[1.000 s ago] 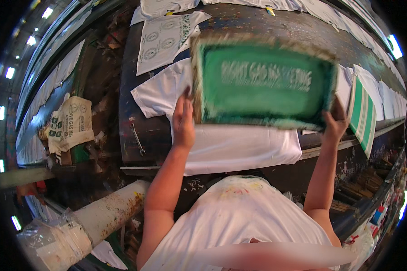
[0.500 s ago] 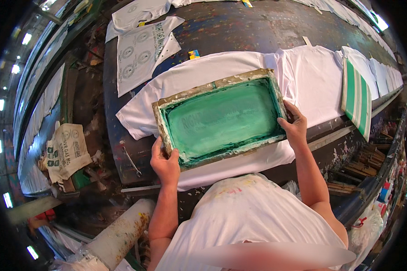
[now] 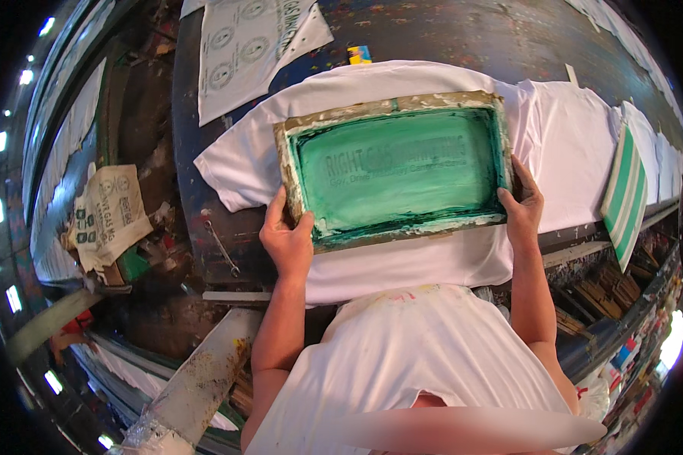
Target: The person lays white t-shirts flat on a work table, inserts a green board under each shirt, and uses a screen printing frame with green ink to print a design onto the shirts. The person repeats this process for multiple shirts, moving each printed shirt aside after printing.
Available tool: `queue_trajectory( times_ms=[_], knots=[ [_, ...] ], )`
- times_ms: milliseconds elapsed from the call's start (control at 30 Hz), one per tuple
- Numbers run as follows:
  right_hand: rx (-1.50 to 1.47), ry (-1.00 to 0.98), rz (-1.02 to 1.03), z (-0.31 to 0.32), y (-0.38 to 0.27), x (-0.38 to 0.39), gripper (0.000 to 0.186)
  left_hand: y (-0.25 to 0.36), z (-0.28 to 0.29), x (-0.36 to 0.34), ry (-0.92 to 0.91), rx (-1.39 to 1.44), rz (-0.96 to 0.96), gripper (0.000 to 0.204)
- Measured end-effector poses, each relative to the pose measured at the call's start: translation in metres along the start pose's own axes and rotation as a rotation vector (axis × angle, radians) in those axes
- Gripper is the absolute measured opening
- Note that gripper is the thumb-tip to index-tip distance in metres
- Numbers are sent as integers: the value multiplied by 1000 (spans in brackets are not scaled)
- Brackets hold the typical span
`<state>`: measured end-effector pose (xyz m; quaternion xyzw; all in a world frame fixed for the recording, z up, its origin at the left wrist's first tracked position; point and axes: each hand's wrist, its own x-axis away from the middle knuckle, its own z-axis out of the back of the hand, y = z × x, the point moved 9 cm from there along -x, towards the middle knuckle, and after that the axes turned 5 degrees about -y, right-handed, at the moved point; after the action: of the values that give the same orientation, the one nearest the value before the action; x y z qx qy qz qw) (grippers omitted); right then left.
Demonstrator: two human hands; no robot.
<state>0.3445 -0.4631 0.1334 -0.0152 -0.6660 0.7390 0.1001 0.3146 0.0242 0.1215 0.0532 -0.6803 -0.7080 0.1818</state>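
A screen-printing frame (image 3: pixel 402 201) with a worn wooden border and ink-smeared green mesh is held between my hands. Its long sides run left to right. Dark lettering shows faintly through the mesh. My left hand (image 3: pixel 287 236) grips the lower left corner, thumb on the near edge. At the right end, my right hand (image 3: pixel 524 208) is closed on the border with its thumb on the inner edge. Beneath lies a white T-shirt (image 3: pixel 239 168), spread on the dark table (image 3: pixel 463 34). Whether the frame touches the shirt, I cannot tell.
More white shirts (image 3: pixel 577 152) lie to the right, beside a green-and-white striped panel (image 3: pixel 624 199). A printed cloth (image 3: pixel 239 57) is at the far left, a wrench (image 3: pixel 221 249) near the left table edge. A rusty pipe (image 3: pixel 197 379) stands at the lower left.
The printing frame has turned slightly clockwise, so it slopes less, with both hands still on it. The lettering shows more clearly through the mesh. My view has shifted too.
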Motion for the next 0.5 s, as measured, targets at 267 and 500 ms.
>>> queue_trajectory(
  times_ms=[267, 500],
  knots=[
    [5, -17, 7, 1, 0, -1, 65, 9, 16, -2, 5, -10, -35, 50],
    [3, 85, 4, 19, 7, 2, 44, 26, 133, -40, 447, -579, -156, 41]
  ],
)
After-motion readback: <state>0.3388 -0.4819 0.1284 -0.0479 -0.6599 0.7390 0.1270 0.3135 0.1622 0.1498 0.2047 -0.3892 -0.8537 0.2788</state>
